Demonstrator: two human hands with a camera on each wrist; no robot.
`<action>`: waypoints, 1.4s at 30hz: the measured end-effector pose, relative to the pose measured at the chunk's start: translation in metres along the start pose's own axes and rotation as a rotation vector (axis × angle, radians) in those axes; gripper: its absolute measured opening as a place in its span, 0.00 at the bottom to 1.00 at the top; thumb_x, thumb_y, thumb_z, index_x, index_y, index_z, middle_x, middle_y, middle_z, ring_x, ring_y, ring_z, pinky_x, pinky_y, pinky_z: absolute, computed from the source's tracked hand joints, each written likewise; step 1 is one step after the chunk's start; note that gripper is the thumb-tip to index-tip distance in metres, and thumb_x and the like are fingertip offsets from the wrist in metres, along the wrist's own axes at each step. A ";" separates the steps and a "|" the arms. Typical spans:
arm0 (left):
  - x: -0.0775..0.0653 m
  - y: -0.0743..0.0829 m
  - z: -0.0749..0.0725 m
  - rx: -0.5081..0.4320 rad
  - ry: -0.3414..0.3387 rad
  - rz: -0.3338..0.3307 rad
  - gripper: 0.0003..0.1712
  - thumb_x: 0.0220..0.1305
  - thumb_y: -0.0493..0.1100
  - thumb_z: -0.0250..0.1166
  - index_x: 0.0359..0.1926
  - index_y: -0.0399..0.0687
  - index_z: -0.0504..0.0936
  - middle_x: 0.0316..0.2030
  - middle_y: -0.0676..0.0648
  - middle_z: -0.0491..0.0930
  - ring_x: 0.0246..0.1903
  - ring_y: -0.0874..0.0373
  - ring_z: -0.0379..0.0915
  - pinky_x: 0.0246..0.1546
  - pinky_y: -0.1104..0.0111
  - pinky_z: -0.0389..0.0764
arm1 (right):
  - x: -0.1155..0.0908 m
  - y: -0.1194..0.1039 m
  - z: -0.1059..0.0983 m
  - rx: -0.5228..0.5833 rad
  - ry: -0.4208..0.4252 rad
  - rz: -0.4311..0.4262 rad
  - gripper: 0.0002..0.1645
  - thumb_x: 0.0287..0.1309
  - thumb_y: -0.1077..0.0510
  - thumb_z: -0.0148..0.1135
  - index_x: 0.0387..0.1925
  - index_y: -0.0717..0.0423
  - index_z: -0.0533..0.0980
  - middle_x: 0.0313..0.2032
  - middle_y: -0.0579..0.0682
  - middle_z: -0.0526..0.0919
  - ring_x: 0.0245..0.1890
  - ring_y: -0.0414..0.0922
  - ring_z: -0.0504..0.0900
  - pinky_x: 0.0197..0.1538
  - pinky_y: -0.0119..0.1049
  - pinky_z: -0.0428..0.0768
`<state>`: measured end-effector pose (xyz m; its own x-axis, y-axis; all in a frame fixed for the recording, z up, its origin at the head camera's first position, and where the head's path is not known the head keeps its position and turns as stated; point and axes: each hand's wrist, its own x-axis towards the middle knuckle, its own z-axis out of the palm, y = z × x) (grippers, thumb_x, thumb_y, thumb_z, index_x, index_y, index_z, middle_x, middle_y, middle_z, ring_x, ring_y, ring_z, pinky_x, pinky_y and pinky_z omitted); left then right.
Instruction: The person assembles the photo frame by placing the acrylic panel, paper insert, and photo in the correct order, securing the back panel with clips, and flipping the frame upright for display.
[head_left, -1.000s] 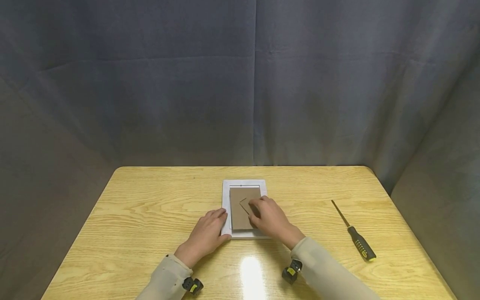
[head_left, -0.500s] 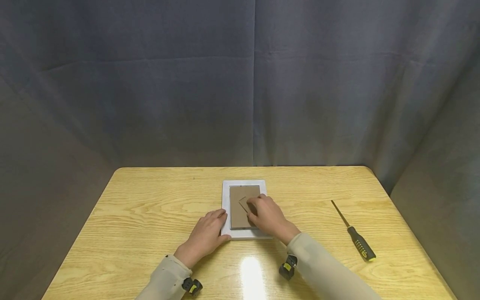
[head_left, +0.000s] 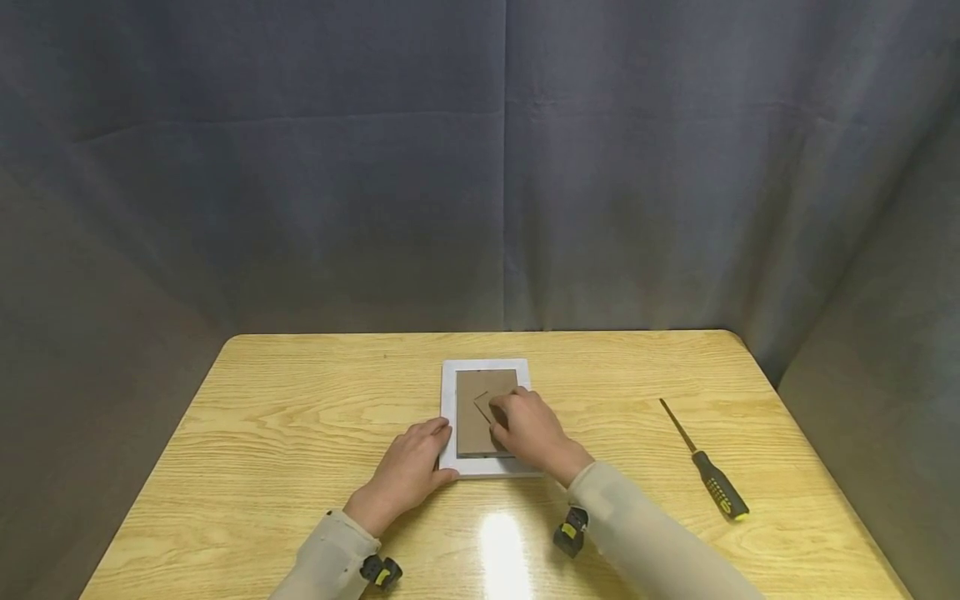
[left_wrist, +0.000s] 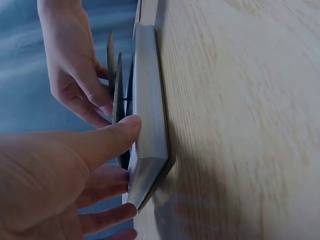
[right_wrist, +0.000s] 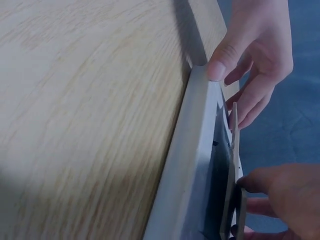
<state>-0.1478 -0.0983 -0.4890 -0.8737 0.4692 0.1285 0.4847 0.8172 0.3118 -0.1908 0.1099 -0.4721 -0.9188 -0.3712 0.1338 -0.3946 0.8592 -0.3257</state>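
A white picture frame (head_left: 448,392) lies back side up on the table, with a brown backing board (head_left: 468,435) over its opening. My left hand (head_left: 408,465) holds the frame's near left corner, thumb on the near edge and fingers along the left side. With thumb and fingers my right hand (head_left: 531,429) pinches the stand (right_wrist: 241,212) hinged to the board's back. Both wrist views show the board (right_wrist: 231,180) tilted, its near edge raised from the frame's recess. Part of the frame's right side is hidden behind my right hand.
To the right on the wooden table (head_left: 300,400) lies a screwdriver (head_left: 722,487) with a black and yellow handle, its shaft pointing away. Grey curtains (head_left: 375,208) enclose the table at the back and sides.
The right hand has shifted slightly away and left with the backing board, whose far edge now meets the frame's far inner edge. The left hand stays on the corner.
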 end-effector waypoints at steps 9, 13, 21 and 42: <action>0.001 -0.001 0.001 0.017 -0.002 0.002 0.39 0.51 0.54 0.68 0.58 0.32 0.74 0.60 0.37 0.71 0.58 0.43 0.67 0.57 0.52 0.70 | 0.002 -0.004 0.003 0.003 -0.002 0.018 0.18 0.51 0.56 0.62 0.45 0.58 0.81 0.39 0.54 0.82 0.39 0.48 0.79 0.41 0.43 0.79; 0.001 -0.001 0.001 0.015 0.002 0.001 0.39 0.51 0.55 0.68 0.58 0.32 0.74 0.60 0.38 0.71 0.58 0.43 0.67 0.56 0.52 0.70 | 0.002 -0.004 0.005 -0.004 0.003 0.018 0.19 0.50 0.56 0.63 0.45 0.58 0.81 0.39 0.54 0.82 0.38 0.48 0.80 0.41 0.43 0.80; 0.001 -0.001 0.000 0.015 0.004 0.001 0.39 0.51 0.55 0.68 0.58 0.33 0.74 0.59 0.38 0.72 0.58 0.43 0.67 0.55 0.52 0.71 | 0.001 -0.002 0.008 -0.014 -0.023 0.046 0.24 0.51 0.53 0.65 0.49 0.59 0.79 0.42 0.57 0.80 0.41 0.52 0.80 0.43 0.45 0.80; 0.001 -0.001 -0.001 0.015 -0.001 0.006 0.39 0.50 0.54 0.69 0.58 0.34 0.74 0.59 0.39 0.72 0.57 0.43 0.68 0.53 0.51 0.72 | -0.001 -0.003 0.012 -0.077 -0.024 0.046 0.22 0.50 0.51 0.67 0.47 0.56 0.81 0.38 0.54 0.77 0.35 0.50 0.77 0.38 0.43 0.79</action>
<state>-0.1491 -0.0990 -0.4884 -0.8706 0.4748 0.1292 0.4908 0.8193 0.2965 -0.1887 0.1034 -0.4822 -0.9360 -0.3384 0.0975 -0.3521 0.8996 -0.2583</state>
